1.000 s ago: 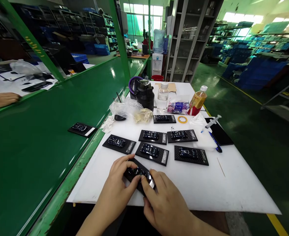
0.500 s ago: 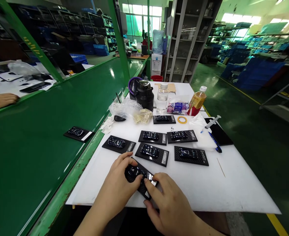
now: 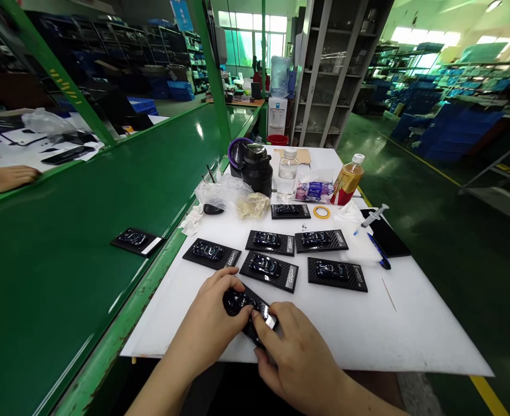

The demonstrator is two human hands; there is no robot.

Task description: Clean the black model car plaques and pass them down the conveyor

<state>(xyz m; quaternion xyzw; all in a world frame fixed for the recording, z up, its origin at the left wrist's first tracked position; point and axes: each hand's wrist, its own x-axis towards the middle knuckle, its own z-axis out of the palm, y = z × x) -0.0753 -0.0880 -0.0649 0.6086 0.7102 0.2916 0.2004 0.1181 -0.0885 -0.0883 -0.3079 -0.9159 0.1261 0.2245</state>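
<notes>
Near the front edge of the white table, a dark, glossy model car point(image 3: 236, 301) sits on a black carbon-patterned display base point(image 3: 258, 301). My left hand point(image 3: 207, 326) is closed around the car, its thumb and fingers curled over the body. With its fingers bent, my right hand point(image 3: 298, 352) grips the end of the base near a silvery plate; its index fingertip meets my left thumb. The two hands cover much of the car and base. Just beyond lies another mounted model car point(image 3: 265, 266), one of several with similar bases.
At the back stand a black jug point(image 3: 256, 170), a clear bottle point(image 3: 287, 176) and a drink bottle point(image 3: 347, 180). A syringe point(image 3: 373, 216), a blue pen point(image 3: 380, 252) and a yellow tape roll point(image 3: 321, 212) lie right. Another mounted car point(image 3: 133, 237) rests on the green surface, left; another person's hand point(image 3: 10, 180) is beyond.
My view has shifted very slightly. Both hands keep their hold on the model car and its base, with the base turned or moved only a little.
</notes>
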